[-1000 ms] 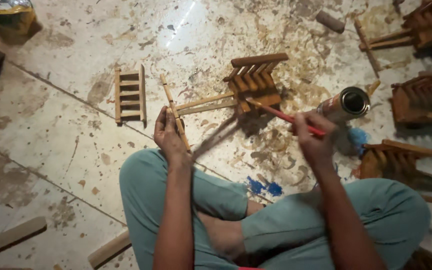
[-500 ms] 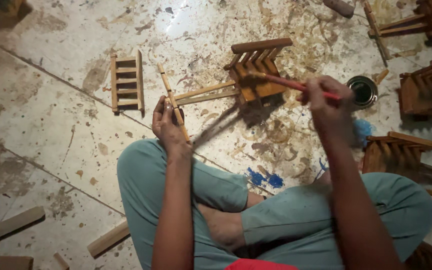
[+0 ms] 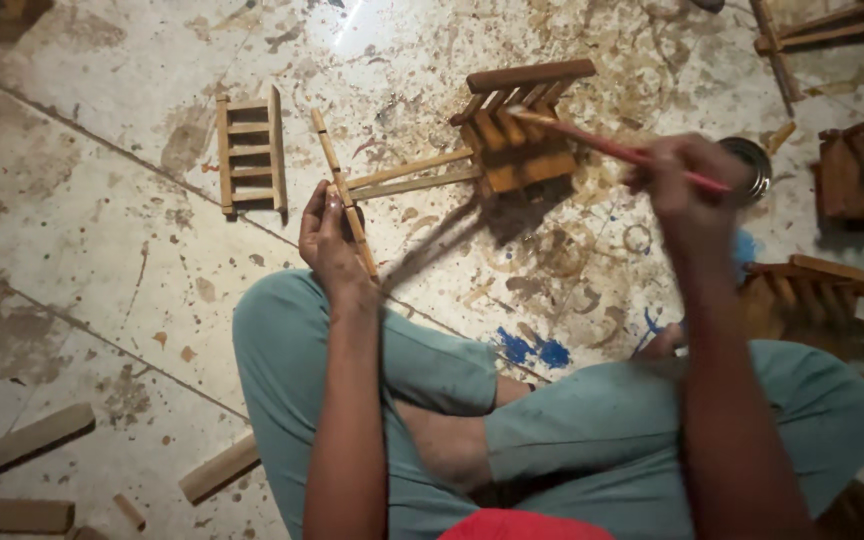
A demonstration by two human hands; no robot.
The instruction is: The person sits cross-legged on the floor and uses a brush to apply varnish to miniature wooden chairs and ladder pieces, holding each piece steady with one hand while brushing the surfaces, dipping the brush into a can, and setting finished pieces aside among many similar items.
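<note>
My left hand (image 3: 332, 238) grips the end of a small wooden slatted frame (image 3: 512, 140) by its long leg sticks, holding it just above the stained floor. My right hand (image 3: 687, 185) holds a thin red-handled brush (image 3: 612, 150) whose tip touches the slats at the frame's upper part. The slatted part looks orange-brown and wet. A small open metal tin (image 3: 752, 165) sits on the floor right behind my right hand, partly hidden by it. I sit cross-legged in teal trousers.
A small ladder-like wooden piece (image 3: 249, 152) lies on the floor to the left. Several finished wooden frames (image 3: 862, 175) stand at the right edge. Loose wood offcuts (image 3: 22, 445) lie at lower left. Blue paint spots (image 3: 537, 350) mark the floor near my knee.
My right hand moved from the tin to the frame, and the brush tip now rests on the slats. My left hand keeps its grip on the leg sticks.
</note>
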